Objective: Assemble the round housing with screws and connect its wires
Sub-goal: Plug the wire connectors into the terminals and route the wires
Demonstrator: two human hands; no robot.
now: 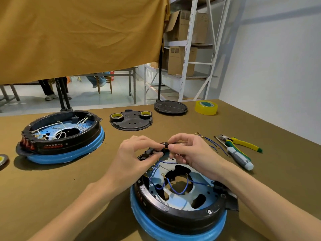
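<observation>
A person's left hand (139, 150) and right hand (187, 150) both pinched a small black connector piece (162, 146) above the far rim of a round black housing (182, 211). The housing sat near the table's (86, 180) front edge, blue wires (175, 186) looped inside. A screwdriver (239, 158) and pliers (243, 141) lay to the right.
</observation>
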